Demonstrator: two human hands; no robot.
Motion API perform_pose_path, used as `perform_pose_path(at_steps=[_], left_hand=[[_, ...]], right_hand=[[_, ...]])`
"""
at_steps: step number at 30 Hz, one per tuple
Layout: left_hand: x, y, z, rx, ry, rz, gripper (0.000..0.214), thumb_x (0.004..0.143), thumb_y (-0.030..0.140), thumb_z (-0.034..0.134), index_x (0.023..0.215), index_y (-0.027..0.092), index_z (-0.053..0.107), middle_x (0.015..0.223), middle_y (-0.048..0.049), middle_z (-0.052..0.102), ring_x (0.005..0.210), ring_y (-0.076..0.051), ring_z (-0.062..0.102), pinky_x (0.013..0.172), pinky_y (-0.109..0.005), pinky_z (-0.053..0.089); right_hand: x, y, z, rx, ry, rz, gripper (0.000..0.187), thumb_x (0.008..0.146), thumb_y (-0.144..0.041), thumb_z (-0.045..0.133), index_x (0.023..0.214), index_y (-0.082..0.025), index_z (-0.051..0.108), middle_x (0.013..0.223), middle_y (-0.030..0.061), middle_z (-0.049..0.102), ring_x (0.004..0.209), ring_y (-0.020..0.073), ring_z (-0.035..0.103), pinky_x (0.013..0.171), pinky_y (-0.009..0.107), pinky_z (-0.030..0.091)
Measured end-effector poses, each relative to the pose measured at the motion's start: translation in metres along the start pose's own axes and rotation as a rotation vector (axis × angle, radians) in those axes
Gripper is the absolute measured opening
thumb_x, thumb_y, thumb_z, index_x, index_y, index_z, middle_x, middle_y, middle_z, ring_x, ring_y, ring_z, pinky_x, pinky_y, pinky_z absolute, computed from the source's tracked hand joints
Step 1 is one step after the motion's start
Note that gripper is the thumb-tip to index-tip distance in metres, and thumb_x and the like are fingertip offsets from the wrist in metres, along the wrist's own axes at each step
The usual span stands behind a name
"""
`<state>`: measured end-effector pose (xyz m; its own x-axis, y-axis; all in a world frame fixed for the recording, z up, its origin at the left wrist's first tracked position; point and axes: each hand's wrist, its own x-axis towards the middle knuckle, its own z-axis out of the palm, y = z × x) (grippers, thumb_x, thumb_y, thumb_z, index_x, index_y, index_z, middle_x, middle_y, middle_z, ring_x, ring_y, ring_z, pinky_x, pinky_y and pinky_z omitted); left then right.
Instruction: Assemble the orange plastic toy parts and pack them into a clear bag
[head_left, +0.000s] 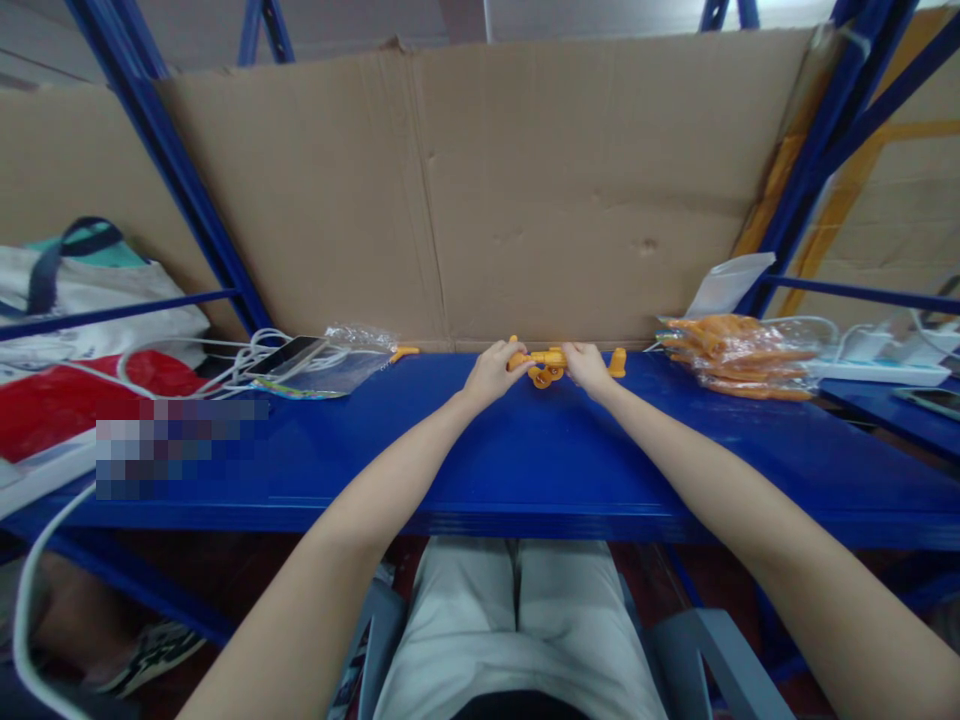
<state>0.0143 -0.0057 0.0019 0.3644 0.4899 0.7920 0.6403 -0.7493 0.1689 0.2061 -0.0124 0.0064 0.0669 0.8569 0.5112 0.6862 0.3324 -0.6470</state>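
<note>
Both my arms reach to the far side of a blue tabletop (525, 450). My left hand (495, 369) is closed on the left end of a yellow-orange plastic piece (547, 357), whose exact kind I cannot make out. My right hand (586, 370) grips the right end of that same piece. Just below and between the hands lie round yellow parts (545, 376) with dark centres. Beside my right hand stands a small yellow part (617, 363), wider at its foot. My fingers cover much of the held piece.
Bagged yellow parts (739, 355) lie at the right, near a white power strip (885, 371). To the left are a clear plastic bag (345, 370), a small yellow piece (405, 353), a phone-like dark slab (289, 354) and white cables. Cardboard (525, 190) walls off the back.
</note>
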Motion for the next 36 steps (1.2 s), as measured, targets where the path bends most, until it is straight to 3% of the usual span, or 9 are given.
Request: perform_pose_path(at_steps=[5,9,13,17,22,30,36], left_hand=[[-0.001,-0.012,-0.002,-0.008,0.001,-0.067,0.014,0.083,0.024,0.065,0.095,0.018,0.062,0.090,-0.0045,0.065,0.083,-0.016,0.061,0.081,-0.029,0.048],[-0.002,-0.022,-0.005,-0.005,0.002,-0.129,0.019,0.084,0.020,0.060,0.103,0.017,0.060,0.098,-0.0063,0.065,0.089,-0.017,0.062,0.087,-0.032,0.049],[-0.002,-0.030,-0.012,-0.018,-0.022,-0.084,0.039,0.085,0.011,0.051,0.124,0.017,0.052,0.119,-0.0100,0.060,0.107,-0.017,0.059,0.099,-0.033,0.045],[-0.003,-0.036,-0.023,0.070,-0.079,-0.100,0.050,0.083,0.009,0.048,0.132,0.018,0.046,0.130,-0.0108,0.055,0.123,-0.020,0.050,0.107,-0.036,0.039],[-0.008,-0.044,-0.037,0.320,-0.187,-0.374,0.051,0.082,0.015,0.052,0.132,0.019,0.046,0.137,-0.0127,0.049,0.129,-0.027,0.044,0.108,-0.044,0.038],[-0.017,-0.071,-0.062,0.475,-0.201,-0.987,0.059,0.078,0.032,0.059,0.134,0.017,0.045,0.143,-0.0171,0.043,0.137,-0.033,0.035,0.107,-0.050,0.038],[-0.029,-0.092,-0.078,0.463,-0.144,-1.190,0.064,0.077,0.029,0.056,0.138,0.015,0.043,0.150,-0.0189,0.035,0.142,-0.032,0.027,0.111,-0.056,0.031]], right_hand=[[-0.005,-0.010,-0.004,0.265,-0.131,0.061,0.026,0.087,-0.040,0.051,0.070,-0.019,0.051,0.048,-0.0049,0.046,0.041,0.0097,0.043,0.044,0.022,0.035],[-0.004,-0.009,0.000,0.370,-0.161,-0.106,0.022,0.079,-0.037,0.063,0.088,-0.019,0.054,0.065,-0.0020,0.058,0.052,0.0120,0.053,0.051,0.025,0.045],[-0.001,0.000,0.002,0.134,-0.001,-0.340,0.024,0.080,-0.035,0.063,0.097,-0.018,0.058,0.084,0.0051,0.064,0.072,0.0186,0.062,0.068,0.034,0.051],[-0.002,0.008,-0.002,-0.237,0.052,-0.425,0.025,0.084,-0.027,0.060,0.107,-0.017,0.059,0.101,0.0113,0.064,0.092,0.0247,0.063,0.080,0.038,0.050],[-0.009,0.004,-0.003,-0.535,-0.083,-0.371,0.028,0.089,-0.022,0.052,0.115,-0.017,0.059,0.110,0.0146,0.061,0.100,0.0275,0.061,0.083,0.037,0.048],[-0.017,-0.004,0.000,-0.575,-0.134,-0.382,0.052,0.088,-0.019,0.043,0.139,-0.009,0.044,0.129,0.0212,0.056,0.119,0.0323,0.053,0.094,0.044,0.043],[-0.016,0.001,-0.005,-0.549,-0.217,-0.417,0.060,0.085,-0.017,0.042,0.143,-0.008,0.040,0.135,0.0190,0.056,0.124,0.0319,0.051,0.101,0.049,0.037]])
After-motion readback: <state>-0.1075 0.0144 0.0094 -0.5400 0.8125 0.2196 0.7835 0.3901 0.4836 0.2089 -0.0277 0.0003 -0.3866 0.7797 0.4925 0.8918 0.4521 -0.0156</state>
